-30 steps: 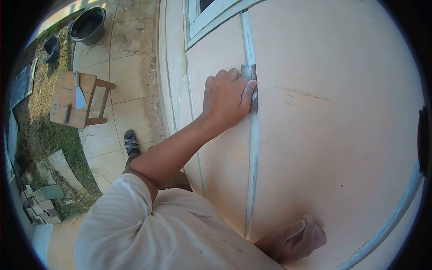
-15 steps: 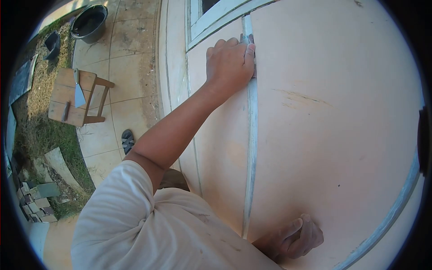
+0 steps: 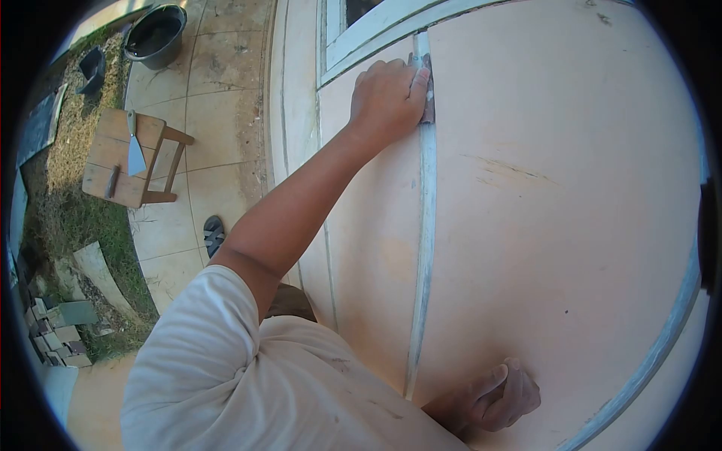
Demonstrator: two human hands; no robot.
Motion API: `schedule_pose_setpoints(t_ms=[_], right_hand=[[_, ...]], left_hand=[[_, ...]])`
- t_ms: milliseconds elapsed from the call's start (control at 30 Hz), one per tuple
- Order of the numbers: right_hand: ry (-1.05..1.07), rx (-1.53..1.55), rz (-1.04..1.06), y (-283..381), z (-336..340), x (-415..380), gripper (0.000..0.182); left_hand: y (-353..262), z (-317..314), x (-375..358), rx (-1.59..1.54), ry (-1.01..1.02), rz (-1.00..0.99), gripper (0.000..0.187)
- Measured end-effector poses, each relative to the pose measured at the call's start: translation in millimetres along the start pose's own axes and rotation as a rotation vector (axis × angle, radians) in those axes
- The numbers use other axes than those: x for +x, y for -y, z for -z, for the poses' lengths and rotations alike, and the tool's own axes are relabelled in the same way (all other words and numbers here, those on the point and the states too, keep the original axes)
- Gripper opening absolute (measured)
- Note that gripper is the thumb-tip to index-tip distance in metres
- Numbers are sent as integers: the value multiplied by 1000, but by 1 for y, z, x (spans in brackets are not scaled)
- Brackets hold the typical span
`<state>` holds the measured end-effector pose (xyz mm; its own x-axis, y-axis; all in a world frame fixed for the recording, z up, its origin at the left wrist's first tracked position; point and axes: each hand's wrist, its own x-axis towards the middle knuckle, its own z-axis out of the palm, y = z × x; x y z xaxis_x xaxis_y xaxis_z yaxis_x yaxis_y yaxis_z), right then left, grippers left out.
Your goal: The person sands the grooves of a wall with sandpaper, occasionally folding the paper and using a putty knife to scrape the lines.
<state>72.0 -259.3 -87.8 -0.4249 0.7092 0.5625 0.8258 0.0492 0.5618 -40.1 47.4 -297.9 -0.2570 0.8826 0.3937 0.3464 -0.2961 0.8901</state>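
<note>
My left hand, at the end of a stretched-out arm, presses a piece of dark reddish-brown sandpaper onto a narrow, pale blue-white wooden strip. The fingers wrap over the strip and the thumb lies along its right side; most of the sandpaper is hidden beneath them. Low in the view, my right hand is curled closed beside the pale pink panel. Nothing shows in it. Scratches mark the panel to the right of the strip.
On the left, a wooden stool carries a putty knife and a small dark brown piece. Behind it stand a black bucket and a smaller dark container. A white frame borders the panel's top. Broken tiles lie lower left.
My left hand and the sandpaper have slid a short way up the strip. The view has shifted slightly. My right hand has stayed curled in place.
</note>
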Motion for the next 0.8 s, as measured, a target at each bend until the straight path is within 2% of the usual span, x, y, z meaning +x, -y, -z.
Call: schedule_pose_setpoints(t_ms=[100, 167, 333, 433, 533, 700, 800], right_hand=[[-20, -21, 19, 1, -2, 1, 12], [-9, -21, 13, 1, 0, 1, 12], [-2, -3, 11, 6, -2, 4, 13], [11, 13, 17, 5, -1, 3, 12], [-19, 21, 35, 2, -3, 0, 13], [-19, -1, 40, 2, -4, 1, 13], [-46, 20, 28, 1, -6, 2, 13]], left_hand=[[-19, 12, -39, -112, 99, -4, 37], [-28, 22, -38, -7, 178, -4, 36], [0, 4, 19, 26, 24, 19, 39], [1, 2, 26, 29, 4, 52, 39], [-8, 6, -11, -61, 76, 19, 39], [0, -2, 20, -14, 23, 62, 40], [15, -10, 39, 0, -94, -18, 39]])
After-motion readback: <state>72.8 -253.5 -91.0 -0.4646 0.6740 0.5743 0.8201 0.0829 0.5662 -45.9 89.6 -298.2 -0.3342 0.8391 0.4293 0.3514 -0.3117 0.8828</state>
